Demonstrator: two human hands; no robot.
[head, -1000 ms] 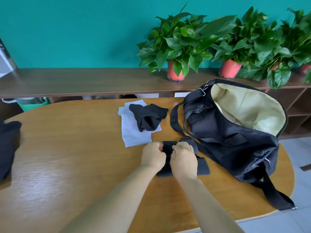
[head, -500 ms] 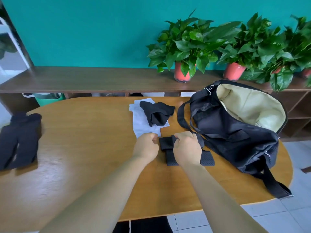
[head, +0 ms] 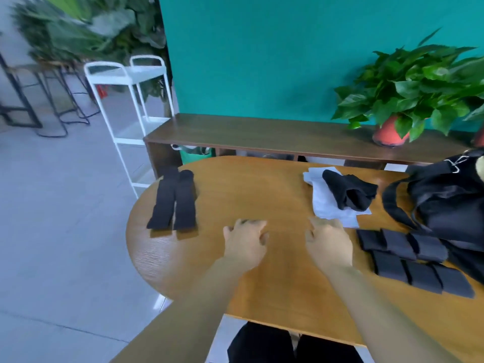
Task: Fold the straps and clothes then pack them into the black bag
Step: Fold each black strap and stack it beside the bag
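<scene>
Oval wooden table (head: pixel 275 195) on a grey tiled floor (head: pixel 52 231), in front of a teal wall (head: pixel 262 61). Behind the table, a long dark wooden shelf (head: pixel 262 132) with a potted plant (head: pixel 408 87) in a red pot at its right end. Under the shelf, part of a green bin (head: pixel 196 154). Left of the shelf, a white metal cart (head: pixel 125 74); farther left, dark stools (head: pixel 52 100) and blurred foliage.

Near the table's left end, two long black straps (head: pixel 172 200), flat and side by side. At the far right edge, the black bag (head: pixel 450 203), partly cut off by the frame. Just left of the bag, a white cloth (head: pixel 324 205) with a crumpled black garment (head: pixel 351 191) on top. Nearer the body and touching the bag's lower edge, folded black straps (head: pixel 408 260) in two rows.

Both forearms stretched forward over the middle of the table, palms down. Left hand (head: pixel 246 242) low over bare wood between the long straps and the white cloth, fingers loosely curled, nothing in its grasp. Right hand (head: pixel 328 242) just beside the near corner of the white cloth and left of the folded straps, fingers likewise relaxed and bent, nothing held. Contact between fingertips and wood not clear through the blur.
</scene>
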